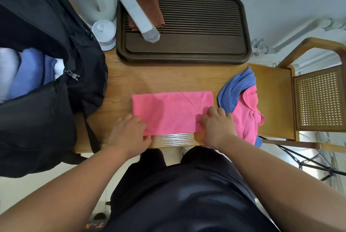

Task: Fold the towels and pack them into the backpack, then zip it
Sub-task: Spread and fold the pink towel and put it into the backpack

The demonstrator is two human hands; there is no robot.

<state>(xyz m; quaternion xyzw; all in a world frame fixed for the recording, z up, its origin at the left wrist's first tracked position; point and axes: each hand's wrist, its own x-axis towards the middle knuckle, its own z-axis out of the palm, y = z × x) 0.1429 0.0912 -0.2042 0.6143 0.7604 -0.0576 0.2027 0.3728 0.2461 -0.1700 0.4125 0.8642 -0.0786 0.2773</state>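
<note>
While both hands [129,130] [217,125] pinch the pink towel [172,112], no writing reads clearly.

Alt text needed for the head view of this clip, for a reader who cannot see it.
Seen from above, a person's left hand and right hand press the near corners of a folded pink towel on a wooden table. An open black backpack holding towels sits at left; a heap of blue and pink towels lies at right.
</note>
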